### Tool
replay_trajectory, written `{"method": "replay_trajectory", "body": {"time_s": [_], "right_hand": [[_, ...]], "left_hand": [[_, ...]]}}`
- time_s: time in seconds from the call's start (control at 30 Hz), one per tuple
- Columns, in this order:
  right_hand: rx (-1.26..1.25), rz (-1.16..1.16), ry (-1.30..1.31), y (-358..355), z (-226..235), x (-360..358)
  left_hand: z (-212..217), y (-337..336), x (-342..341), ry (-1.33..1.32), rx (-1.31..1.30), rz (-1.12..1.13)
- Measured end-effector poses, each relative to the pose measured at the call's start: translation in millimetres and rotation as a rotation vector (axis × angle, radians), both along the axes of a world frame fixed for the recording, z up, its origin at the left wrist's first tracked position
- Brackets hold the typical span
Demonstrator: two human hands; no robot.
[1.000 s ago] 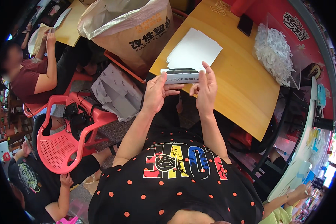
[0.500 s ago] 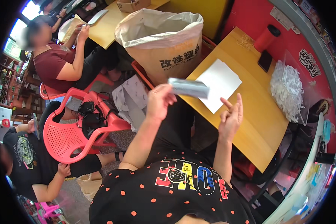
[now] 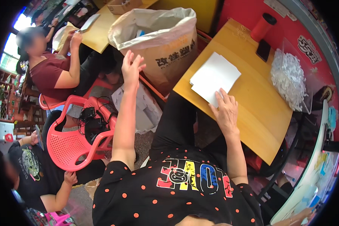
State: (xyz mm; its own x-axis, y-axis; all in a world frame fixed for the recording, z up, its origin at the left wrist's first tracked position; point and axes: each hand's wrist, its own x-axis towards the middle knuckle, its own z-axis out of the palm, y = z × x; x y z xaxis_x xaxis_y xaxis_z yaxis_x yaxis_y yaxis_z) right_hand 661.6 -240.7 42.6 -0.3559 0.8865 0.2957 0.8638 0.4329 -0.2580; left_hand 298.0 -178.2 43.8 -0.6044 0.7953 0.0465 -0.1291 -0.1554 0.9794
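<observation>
My left hand (image 3: 132, 71) is raised in front of the large woven sack (image 3: 162, 52), fingers apart and holding nothing. Inside the sack's open mouth shows a small blue and white thing (image 3: 140, 33), too small to name. My right hand (image 3: 226, 111) rests with fingers spread on the near edge of a stack of white sheets (image 3: 216, 75). The sheets lie slightly out of line with one another on the yellow wooden table (image 3: 258, 128).
On the table are a red tumbler (image 3: 263, 27), a black phone (image 3: 263, 50), rubber bands (image 3: 240, 32) and a clear bag of white strips (image 3: 289, 81). A pink chair (image 3: 69, 148) holding cables stands left. Two people sit to the left, with another farther back.
The grey, flat packet has left my left hand, which has moved left toward the sack and opened. My right hand has come down onto the white sheets.
</observation>
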Motion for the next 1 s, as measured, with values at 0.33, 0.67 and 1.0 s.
{"method": "replay_trajectory", "body": {"time_s": [0.33,0.67,1.0], "right_hand": [[0.357,0.156,0.145,5.6,-3.0,6.0],[-0.05,0.42,0.561,-50.8,57.7,15.4],[-0.741,0.028,1.245,-28.7,48.9,28.2]], "left_hand": [[-63.5,-121.1,107.6,-0.324,-0.355,-0.499],[-32.8,-82.6,124.3,-0.777,-0.203,-0.676],[28.3,-112.8,142.6,0.444,0.302,-0.72]]}}
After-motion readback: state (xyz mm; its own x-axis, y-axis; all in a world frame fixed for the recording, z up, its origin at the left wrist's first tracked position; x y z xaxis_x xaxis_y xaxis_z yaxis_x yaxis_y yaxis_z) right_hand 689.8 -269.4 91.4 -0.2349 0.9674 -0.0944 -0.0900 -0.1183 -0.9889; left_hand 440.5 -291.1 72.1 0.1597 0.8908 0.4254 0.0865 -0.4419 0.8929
